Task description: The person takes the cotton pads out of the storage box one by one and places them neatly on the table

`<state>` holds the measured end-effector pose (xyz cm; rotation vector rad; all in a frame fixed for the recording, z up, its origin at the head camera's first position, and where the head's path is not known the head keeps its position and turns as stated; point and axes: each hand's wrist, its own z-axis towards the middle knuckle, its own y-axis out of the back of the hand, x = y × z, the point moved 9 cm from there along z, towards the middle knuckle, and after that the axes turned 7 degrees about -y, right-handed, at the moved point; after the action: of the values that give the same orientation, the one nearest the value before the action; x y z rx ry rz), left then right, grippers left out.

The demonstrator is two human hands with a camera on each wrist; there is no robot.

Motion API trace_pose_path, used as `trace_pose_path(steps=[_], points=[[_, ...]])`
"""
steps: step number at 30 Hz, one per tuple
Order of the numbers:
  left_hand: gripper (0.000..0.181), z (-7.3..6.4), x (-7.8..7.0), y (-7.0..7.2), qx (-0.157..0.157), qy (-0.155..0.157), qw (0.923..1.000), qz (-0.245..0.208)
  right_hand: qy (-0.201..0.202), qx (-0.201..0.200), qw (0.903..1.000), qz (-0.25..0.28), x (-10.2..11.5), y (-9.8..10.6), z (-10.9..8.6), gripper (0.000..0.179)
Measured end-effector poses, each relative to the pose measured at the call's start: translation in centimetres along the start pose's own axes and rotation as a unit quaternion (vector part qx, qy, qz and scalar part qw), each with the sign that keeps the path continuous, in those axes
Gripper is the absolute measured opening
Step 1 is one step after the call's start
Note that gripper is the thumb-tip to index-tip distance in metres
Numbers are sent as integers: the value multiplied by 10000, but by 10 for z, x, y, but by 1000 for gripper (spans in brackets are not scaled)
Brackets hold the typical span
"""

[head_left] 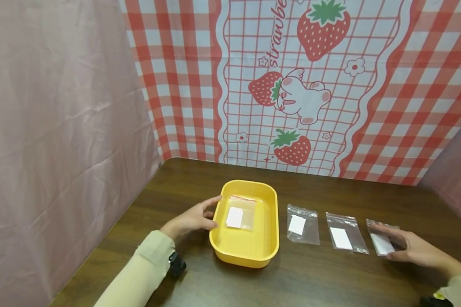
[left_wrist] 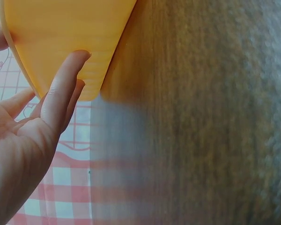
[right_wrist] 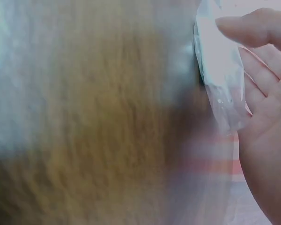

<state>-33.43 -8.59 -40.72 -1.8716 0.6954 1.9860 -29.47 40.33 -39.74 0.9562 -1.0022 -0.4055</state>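
My left hand (head_left: 194, 219) rests along the left side of a yellow plastic tray (head_left: 270, 238), fingers fairly straight against its wall. In the left wrist view, fingers (left_wrist: 68, 82) lie on the outside of that wall. Inside the tray is a clear zip bag with a white card (head_left: 235, 217). At the far right, my right hand (head_left: 418, 249) holds another clear zip bag (head_left: 382, 244) with white contents. The right wrist view has this bag (right_wrist: 220, 61) between the thumb and the other fingers, its lower end hanging free.
Two more clear zip bags, a nearer one (head_left: 309, 228) and one farther right (head_left: 351, 234), lie flat between tray and right hand, each with a white card. Beneath everything is a dark wooden table (head_left: 292, 277). A red-checked strawberry cloth (head_left: 192, 85) hangs behind, a pink curtain (head_left: 61, 128) at left.
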Motion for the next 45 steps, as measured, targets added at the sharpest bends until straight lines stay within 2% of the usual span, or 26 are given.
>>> trace_pose_path(steps=[3, 7, 11, 15, 19, 24, 27, 34, 38, 45], points=[[87, 0, 0, 1, 1, -24, 10000, -2, -10, -29, 9995, 316, 4, 1, 2, 69], [87, 0, 1, 1, 0, -8, 10000, 27, -259, -225, 9960, 822, 4, 1, 2, 70], [86, 0, 0, 0, 22, 13, 10000, 12, -983, -644, 9899, 799, -4, 2, 0, 72], [87, -1, -1, 0, 34, -9, 10000, 14, -1909, -993, 9756, 438, -14, 4, -2, 73], [88, 0, 0, 1, 14, -11, 10000, 45, -2340, -1285, 9629, 399, -14, 6, -3, 71], [86, -1, 0, 1, -1, 1, 10000, 46, -2296, -1624, 9582, 516, -6, 4, -1, 66], [86, 0, 0, 1, 4, -7, 10000, 43, -2189, -1799, 9557, 800, -1, 1, 3, 64], [85, 0, 0, 1, 1, -31, 10000, 71, -2087, -2342, 9378, 1489, 11, -4, 10, 52], [86, 1, 0, 1, 30, -61, 10000, 46, -2165, -2429, 9328, 1548, 17, -8, 16, 55], [87, 0, 0, 1, 15, -58, 10000, 47, -2151, -2520, 9221, 1999, 26, -21, 31, 52]])
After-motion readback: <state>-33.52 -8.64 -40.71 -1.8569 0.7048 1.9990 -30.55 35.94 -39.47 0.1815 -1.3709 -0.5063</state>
